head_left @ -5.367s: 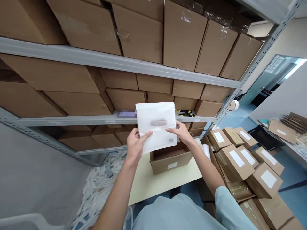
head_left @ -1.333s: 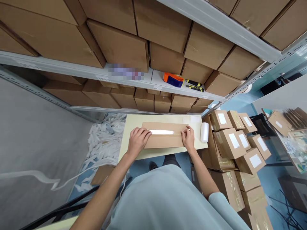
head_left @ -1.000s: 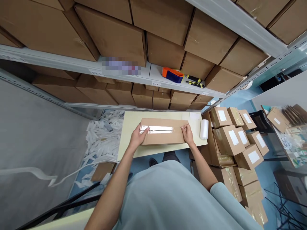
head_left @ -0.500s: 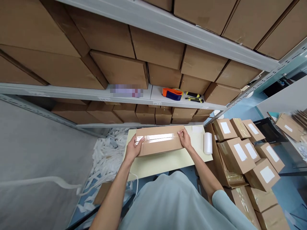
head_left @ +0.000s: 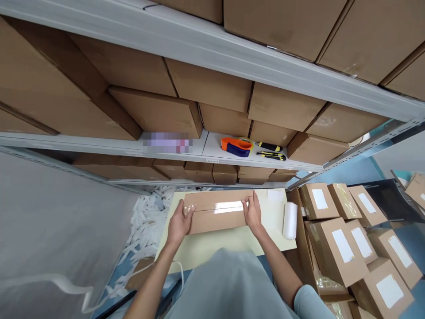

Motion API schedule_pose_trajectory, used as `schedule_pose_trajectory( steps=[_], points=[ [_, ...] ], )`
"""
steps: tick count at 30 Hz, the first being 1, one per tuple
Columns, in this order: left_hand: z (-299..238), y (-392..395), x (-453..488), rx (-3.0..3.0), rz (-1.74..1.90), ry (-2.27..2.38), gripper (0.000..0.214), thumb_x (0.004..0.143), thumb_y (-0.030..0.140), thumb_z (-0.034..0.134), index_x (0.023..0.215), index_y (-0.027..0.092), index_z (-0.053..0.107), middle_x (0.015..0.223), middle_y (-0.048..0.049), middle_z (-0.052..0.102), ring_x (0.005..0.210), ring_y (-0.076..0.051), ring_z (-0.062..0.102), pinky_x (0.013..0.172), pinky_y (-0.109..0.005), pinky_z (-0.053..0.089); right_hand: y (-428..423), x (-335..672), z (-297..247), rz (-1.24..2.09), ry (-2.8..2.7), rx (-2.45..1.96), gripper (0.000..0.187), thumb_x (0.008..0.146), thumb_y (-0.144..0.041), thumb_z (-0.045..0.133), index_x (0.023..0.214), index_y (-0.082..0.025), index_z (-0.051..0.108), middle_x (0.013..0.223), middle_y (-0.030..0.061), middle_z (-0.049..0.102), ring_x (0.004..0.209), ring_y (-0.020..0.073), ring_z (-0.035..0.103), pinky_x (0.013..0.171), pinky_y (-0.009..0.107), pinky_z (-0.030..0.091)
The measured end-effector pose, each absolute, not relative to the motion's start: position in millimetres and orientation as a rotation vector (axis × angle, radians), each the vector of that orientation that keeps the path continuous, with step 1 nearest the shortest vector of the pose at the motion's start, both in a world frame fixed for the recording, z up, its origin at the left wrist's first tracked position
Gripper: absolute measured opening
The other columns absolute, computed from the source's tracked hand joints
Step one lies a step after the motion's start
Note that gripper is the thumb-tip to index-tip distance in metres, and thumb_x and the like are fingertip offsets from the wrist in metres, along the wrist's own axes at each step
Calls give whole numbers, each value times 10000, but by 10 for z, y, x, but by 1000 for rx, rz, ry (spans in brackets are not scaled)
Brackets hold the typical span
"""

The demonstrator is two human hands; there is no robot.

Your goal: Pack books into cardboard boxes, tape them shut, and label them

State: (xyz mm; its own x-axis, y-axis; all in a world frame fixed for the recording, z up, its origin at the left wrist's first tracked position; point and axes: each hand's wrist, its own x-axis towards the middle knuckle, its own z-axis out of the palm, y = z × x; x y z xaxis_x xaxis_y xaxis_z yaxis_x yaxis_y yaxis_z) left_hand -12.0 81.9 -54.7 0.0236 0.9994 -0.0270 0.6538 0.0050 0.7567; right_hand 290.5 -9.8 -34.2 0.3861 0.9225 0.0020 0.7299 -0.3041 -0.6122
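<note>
A long brown cardboard box (head_left: 217,221) is held level over the pale yellow tabletop (head_left: 212,246), with glossy clear tape along its top seam. My left hand (head_left: 179,223) grips the left end, thumb on top and fingers round the far side. At the right end my right hand (head_left: 252,212) is closed on the box, thumb and fingertips pinched by the end of the tape. A white roll (head_left: 290,220) lies on the tabletop right of my right hand, and a small white paper (head_left: 275,195) lies behind it.
Shelves of cardboard boxes (head_left: 212,82) rise ahead. An orange and blue tape dispenser (head_left: 236,146) and yellow-black utility knives (head_left: 271,155) lie on one shelf. Labelled boxes (head_left: 343,246) are piled right; white strips (head_left: 149,221) heap on the floor at left.
The view has shifted, so the shelves look closer. Both hands still hold the box; the right fingers have changed position on its end, and the bright glare on the tape has moved right.
</note>
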Motion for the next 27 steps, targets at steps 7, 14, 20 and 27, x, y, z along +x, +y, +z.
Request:
schedule_pose_trajectory(
  steps=[7, 14, 20, 27],
  points=[
    [321, 1113, 1038, 1965, 938, 1549, 478, 1005, 345, 589, 1452, 188, 660, 1404, -159, 775, 1392, -369, 677, 1235, -547, 494, 612, 3129, 449, 206, -1877, -1916, 331, 1178, -315, 410, 1210, -213, 723, 1621, 196, 612, 1537, 361, 523, 1270, 606, 421],
    [1267, 1774, 1862, 1830, 1123, 1598, 378, 923, 199, 677, 1301, 213, 686, 1065, -52, 863, 1177, -304, 777, 1101, -422, 546, 2053, 3390, 1336, 41, -2105, -2019, 467, 1120, -319, 609, 1472, -13, 593, 1420, 302, 687, 1322, 390, 636, 1160, 499, 476],
    [1291, 1467, 1527, 1665, 1171, 1622, 339, 902, 171, 654, 1235, 222, 695, 1035, -35, 870, 1054, -261, 820, 1031, -379, 567, 2186, 3418, 1276, 197, -2250, -2128, 450, 1084, -220, 627, 1483, -13, 592, 1422, 291, 720, 1337, 359, 672, 1208, 444, 437],
    [1176, 766, 1020, 1494, 1253, 1504, 316, 885, 261, 684, 1199, 234, 709, 983, -31, 864, 981, -243, 817, 1008, -386, 594, 1372, 3167, 1170, 621, -1764, -1755, 387, 1027, -453, 676, 1289, -168, 663, 1129, 126, 792, 1006, 308, 746, 971, 441, 593]
  ],
)
